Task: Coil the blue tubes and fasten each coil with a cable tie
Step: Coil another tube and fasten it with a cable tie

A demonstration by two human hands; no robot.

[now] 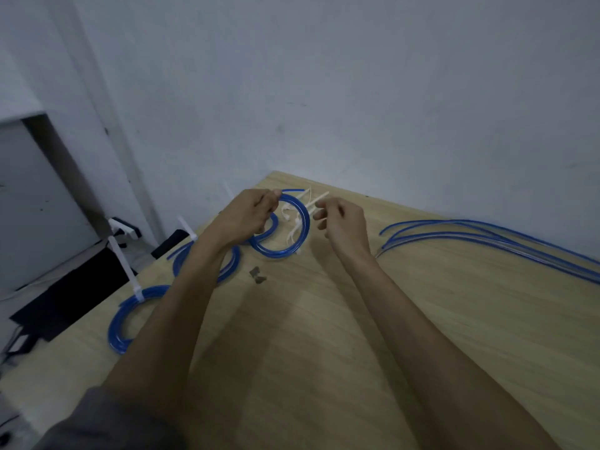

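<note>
table (373, 319): light wood, pushed into a wall corner; carries everything below.
uncoiled tubes (487, 237): bundle of long blue tubes, right side of table near the wall, long axis running left-near to right-far; well apart from both hands, nearer the right hand. Not yet coiled.
finished coils: two lie at the left table edge, near coil (121, 319) and farther coil (227, 264), the latter partly behind the left forearm. Each seems to carry a white tie with its tail sticking up.
coil in hand (293, 238): blue ring held up on edge over the far middle of the table, opening facing the person; no tie round it that can be made out.
loose cable ties (300, 219): small white heap on the table, seen through and just behind the ring, just left of the right fingertips.
left hand (250, 216): at the ring's upper left, thumb and fingers (276, 193) pinching the turns together at the top; forearm reaches in from lower left.
right hand (344, 222): just right of the ring, fingers loosely curled, thumb and forefinger tips close, seemingly nipping one white tie end; blur, so not certain.
key relation: ring lies between the hands; the tie must likely pass leftward through the ring's opening beside the left pinch.
step (judged): third coil formed, fastening about to begin.
</note>
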